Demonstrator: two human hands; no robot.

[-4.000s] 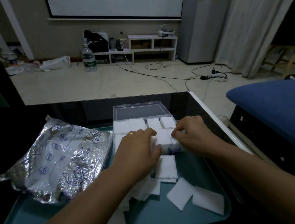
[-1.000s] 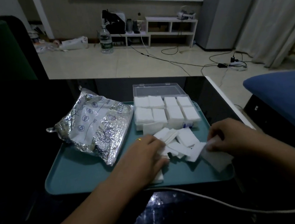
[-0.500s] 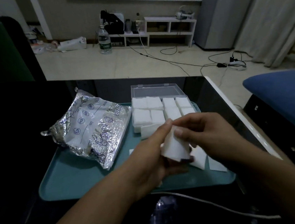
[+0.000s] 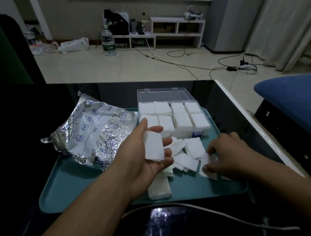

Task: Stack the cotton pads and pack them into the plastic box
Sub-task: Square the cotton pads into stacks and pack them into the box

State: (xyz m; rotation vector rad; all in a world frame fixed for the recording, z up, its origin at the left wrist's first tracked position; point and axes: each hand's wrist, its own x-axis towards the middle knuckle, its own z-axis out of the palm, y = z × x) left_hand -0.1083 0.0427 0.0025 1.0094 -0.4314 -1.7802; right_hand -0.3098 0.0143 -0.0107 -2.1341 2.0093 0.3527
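Note:
My left hand (image 4: 145,154) is raised palm-up above the teal tray (image 4: 65,188) and holds a small stack of white cotton pads (image 4: 153,146) between thumb and fingers. My right hand (image 4: 226,155) is down on the tray's right side, its fingertips pinching a loose pad (image 4: 207,160). More loose cotton pads (image 4: 185,153) lie scattered between my hands, and one flat pile (image 4: 159,189) sits near the tray's front edge. The clear plastic box (image 4: 191,97), lid open at the back, is filled with rows of stacked pads.
A crinkled silver foil bag (image 4: 92,132) lies on the tray's left part. The tray sits on a dark glossy table with a white edge (image 4: 247,115) on the right. A white cable (image 4: 209,210) runs across the table in front. A blue cushion (image 4: 300,105) is at right.
My hands have separated: the left keeps the stack of pads raised and palm-up, while the right has gone down to the loose pads on the tray and pinched one.

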